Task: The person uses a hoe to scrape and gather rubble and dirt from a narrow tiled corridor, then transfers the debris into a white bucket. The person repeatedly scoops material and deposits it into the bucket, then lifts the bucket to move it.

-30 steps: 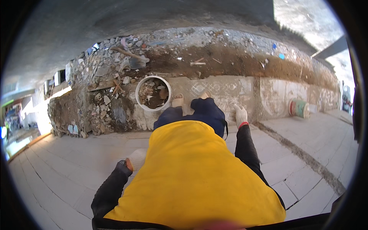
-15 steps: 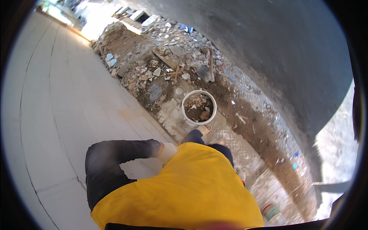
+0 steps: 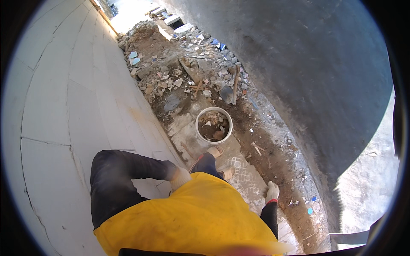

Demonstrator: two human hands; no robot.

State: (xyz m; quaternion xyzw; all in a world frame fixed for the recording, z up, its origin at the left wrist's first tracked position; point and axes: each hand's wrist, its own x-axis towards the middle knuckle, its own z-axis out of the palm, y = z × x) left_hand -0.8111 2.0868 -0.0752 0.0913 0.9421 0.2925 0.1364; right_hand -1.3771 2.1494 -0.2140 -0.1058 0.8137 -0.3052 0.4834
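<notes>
My left hand, in a white knit glove, rests against the side of my yellow top with the elbow bent outward. Its fingers are hidden behind the cloth. On the other side my right hand, gloved too with a red cuff, hangs low and apart from my body. Its fingers are curled in, and nothing shows in them. A white bucket stands on the ground just ahead of my feet, partly filled with soil and broken rubble. Neither hand touches it.
A pale panelled wall runs along the left, a dark grey wall along the right. Beyond the bucket lie a rubble heap and a flat-bladed tool with a wooden handle. My sandalled foot is near the bucket.
My right hand has come out from beside my body, outward to the right. Both feet show more fully. The view has shifted, and my left hand keeps its place at my side.
</notes>
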